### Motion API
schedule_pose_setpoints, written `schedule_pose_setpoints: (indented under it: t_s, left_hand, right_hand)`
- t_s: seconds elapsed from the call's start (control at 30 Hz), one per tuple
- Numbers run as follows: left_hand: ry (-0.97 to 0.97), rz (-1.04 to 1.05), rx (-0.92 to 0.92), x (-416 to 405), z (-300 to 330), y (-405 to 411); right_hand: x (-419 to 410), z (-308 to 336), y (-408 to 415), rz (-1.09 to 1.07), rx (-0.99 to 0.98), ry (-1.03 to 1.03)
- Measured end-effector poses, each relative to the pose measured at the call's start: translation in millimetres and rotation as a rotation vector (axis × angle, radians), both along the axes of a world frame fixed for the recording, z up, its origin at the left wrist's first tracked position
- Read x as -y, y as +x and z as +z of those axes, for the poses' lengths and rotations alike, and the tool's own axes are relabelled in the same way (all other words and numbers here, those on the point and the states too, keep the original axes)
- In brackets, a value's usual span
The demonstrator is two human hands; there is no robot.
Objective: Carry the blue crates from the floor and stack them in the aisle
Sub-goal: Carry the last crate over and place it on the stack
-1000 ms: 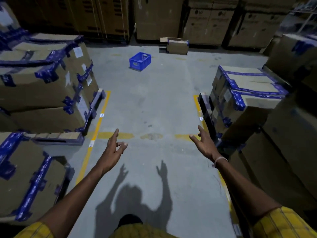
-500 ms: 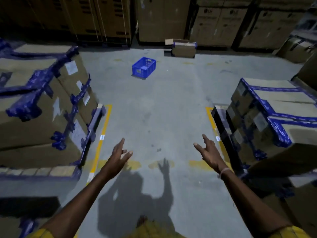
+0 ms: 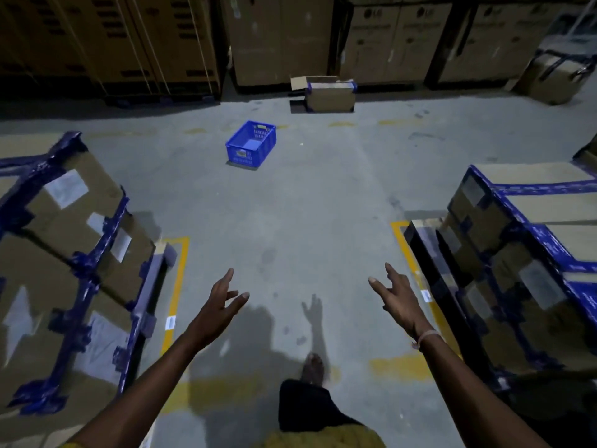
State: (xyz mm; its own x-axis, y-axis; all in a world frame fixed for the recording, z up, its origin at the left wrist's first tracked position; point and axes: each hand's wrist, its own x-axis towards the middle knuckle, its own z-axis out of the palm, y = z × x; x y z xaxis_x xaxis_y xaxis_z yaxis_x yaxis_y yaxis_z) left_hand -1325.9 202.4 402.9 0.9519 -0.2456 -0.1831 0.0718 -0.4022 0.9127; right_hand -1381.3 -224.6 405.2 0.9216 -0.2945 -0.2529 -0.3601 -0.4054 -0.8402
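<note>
Crate: a single blue rectangular plastic crate [image 3: 251, 145] with perforated lattice walls, an open top and a bare blue bottom; a handle slot shows in the far short wall and a pale label patch on the near short wall.
Crate position: it sits upright on the grey concrete floor [image 3: 307, 221], at about 11 o'clock from the person and well apart from both hands, out in the open floor past the two pallet stacks.
Crate heading: its long axis runs from near-left to far-right, roughly along the 7-to-1 o'clock line; one short end faces the person, slightly turned.
Left hand: the left hand [image 3: 219, 305] is held out over the floor at about 11 o'clock, fingers spread and loosely bent, holding nothing.
Right hand: the right hand [image 3: 399, 302] is held out at about 1 o'clock, fingers apart and relaxed, holding nothing; a pale band circles the wrist.
Surroundings: brown cardboard cartons bound in blue tape [image 3: 74, 253] stand at 9 o'clock, a similar taped stack [image 3: 533, 240] at 3 o'clock, a small open-flapped cardboard box [image 3: 329, 97] at 12 o'clock beyond the crate, and yellow painted floor lines [image 3: 176, 286] border the pallets.
</note>
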Motion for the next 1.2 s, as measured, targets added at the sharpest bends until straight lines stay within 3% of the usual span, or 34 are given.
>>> schedule_pose_setpoints:
  t_s: [0.5,0.8,1.2]
  left_hand:
    - [-0.123,0.17,0.007,69.4,13.7,359.2]
    - [-0.139,0.238,-0.003,95.6,-13.1,614.4]
    - [-0.083,0.078,-0.054,136.1,14.7,952.0]
  right_hand:
    - [62.8,36.6,406.3,0.072,-0.002,-0.04]
    - [81.6,9.0,663.7,0.066,-0.016,-0.074]
    - [111.8,16.2,964.3,-0.039,-0.005,-0.024]
